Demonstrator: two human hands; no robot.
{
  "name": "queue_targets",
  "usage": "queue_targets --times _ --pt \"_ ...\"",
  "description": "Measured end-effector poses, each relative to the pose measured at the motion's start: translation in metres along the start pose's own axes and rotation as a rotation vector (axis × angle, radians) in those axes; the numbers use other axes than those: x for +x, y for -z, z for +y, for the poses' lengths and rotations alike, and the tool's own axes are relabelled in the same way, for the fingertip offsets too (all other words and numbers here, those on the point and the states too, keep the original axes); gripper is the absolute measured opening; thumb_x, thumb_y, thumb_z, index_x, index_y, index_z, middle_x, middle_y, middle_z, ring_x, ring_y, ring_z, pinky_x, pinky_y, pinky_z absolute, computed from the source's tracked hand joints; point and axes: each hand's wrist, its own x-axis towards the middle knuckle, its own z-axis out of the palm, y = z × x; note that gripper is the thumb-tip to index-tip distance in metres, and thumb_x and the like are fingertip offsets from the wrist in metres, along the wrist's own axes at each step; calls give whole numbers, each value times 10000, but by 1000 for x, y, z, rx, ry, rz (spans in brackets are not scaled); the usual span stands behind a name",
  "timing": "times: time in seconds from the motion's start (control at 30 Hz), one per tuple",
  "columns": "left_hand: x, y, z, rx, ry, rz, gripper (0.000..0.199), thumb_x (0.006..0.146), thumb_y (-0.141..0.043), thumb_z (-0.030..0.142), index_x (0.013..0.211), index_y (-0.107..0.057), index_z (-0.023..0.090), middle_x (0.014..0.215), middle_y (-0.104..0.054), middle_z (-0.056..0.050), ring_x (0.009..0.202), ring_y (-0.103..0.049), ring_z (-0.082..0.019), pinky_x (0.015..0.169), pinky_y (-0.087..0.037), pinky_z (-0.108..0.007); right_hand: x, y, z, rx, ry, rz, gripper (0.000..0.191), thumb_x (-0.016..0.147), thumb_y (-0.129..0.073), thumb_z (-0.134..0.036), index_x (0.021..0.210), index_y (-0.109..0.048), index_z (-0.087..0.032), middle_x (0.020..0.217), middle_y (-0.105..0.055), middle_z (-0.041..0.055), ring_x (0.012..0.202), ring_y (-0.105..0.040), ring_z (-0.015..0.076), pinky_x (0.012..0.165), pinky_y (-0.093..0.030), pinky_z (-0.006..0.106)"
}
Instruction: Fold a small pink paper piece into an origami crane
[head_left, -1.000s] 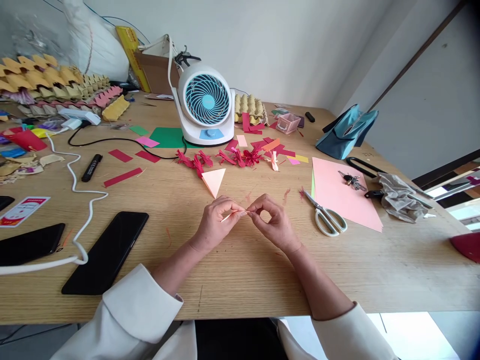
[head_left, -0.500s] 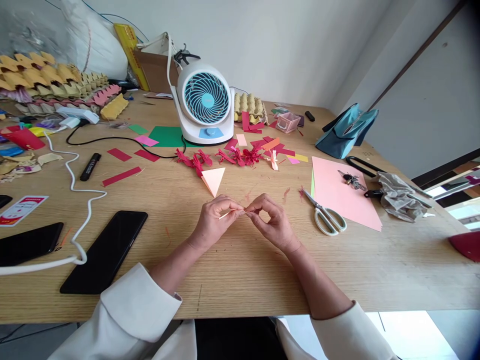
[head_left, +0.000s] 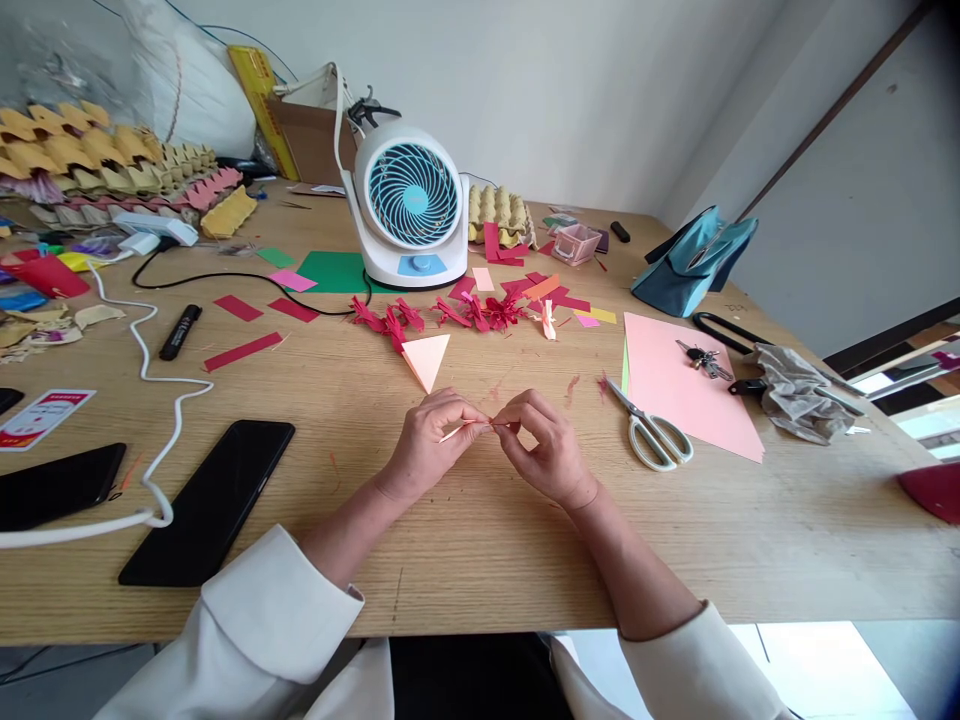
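Above the middle of the table, my left hand pinches a thin, light orange paper piece, mostly hidden by the fingers. My right hand meets it fingertip to fingertip, closed in a pinch on the reddish end of the same piece. Just beyond my left hand lies a folded pale pink paper triangle. Farther back is a row of crimson fringed paper pieces, with a pale fringed one at its right end. White-handled scissors rest to the right of my right hand.
Pink paper sheets lie at right with keys on them, a blue bag behind. A white fan stands at the back. On the left are a black phone, a white cable and a black marker.
My right hand's fingers have shifted slightly at the pinch, with a little more of the reddish paper end showing. The things on the table have stayed put.
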Motion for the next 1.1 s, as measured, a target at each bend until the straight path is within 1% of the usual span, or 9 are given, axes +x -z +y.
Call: queue_targets --times 0.13,0.27,0.37,0.53,0.63,0.77,0.9,1.0,1.1 --pt "1 0 0 59 -63 -17 129 883 -639 226 759 -650 193 713 -667 -11 715 -599 -154 863 -471 -345 0 -1 -2 -16 -9 -16 101 902 -498 -130 885 -553 -214 825 -549 44 752 -522 162 680 -452 308" --pt "1 1 1 98 -129 -51 118 887 -620 185 769 -618 182 717 -647 -6 724 -585 -149 883 -451 -348 0 -2 -3 31 -50 -19 105 884 -496 -113 846 -530 -204 805 -517 30 733 -498 154 677 -429 297" --pt "1 2 1 92 -117 -65 126 888 -612 191 763 -602 181 717 -635 -7 731 -579 -151 877 -450 -344 1 -2 -4 76 -89 -19 99 890 -501 -131 827 -532 -202 798 -526 28 733 -508 154 682 -424 295" --pt "1 2 4 34 -6 -72 158 896 -591 230 746 -596 180 712 -616 -15 727 -571 -155 811 -463 -320 2 -4 -4 162 -192 15 118 911 -540 -219 796 -549 -195 768 -536 18 722 -516 148 684 -419 289" --pt "0 1 3 -70 111 -73 156 893 -599 254 761 -615 171 747 -629 -23 742 -586 -150 732 -465 -274 1 -5 -3 268 -295 77 157 931 -539 -283 804 -555 -194 765 -528 10 702 -499 137 675 -418 280" --pt "-1 -2 -4 -255 258 -74 156 870 -648 304 805 -679 166 806 -661 -31 793 -612 -146 753 -475 -255 0 -5 0 338 -363 144 157 938 -540 -337 890 -598 -199 829 -564 22 756 -523 144 709 -434 279" --pt "-1 -4 -9 -391 370 14 181 809 -713 345 782 -717 166 782 -651 -29 774 -605 -145 729 -480 -250 1 -5 0 334 -362 60 171 908 -586 -347 973 -628 -195 934 -632 51 853 -583 167 792 -466 305" --pt "-1 -6 -7 -468 462 34 186 771 -746 351 767 -736 165 733 -655 -23 722 -597 -137 698 -484 -248 1 -9 -1 349 -403 -21 174 900 -598 -346 960 -638 -187 938 -662 56 866 -613 173 819 -480 318" --pt "-1 -8 -5 -503 501 45 181 736 -776 342 755 -754 163 736 -668 -27 721 -607 -138 688 -493 -248 0 -15 -1 401 -443 -63 194 884 -619 -370 941 -635 -186 927 -673 51 862 -630 175 819 -492 322"
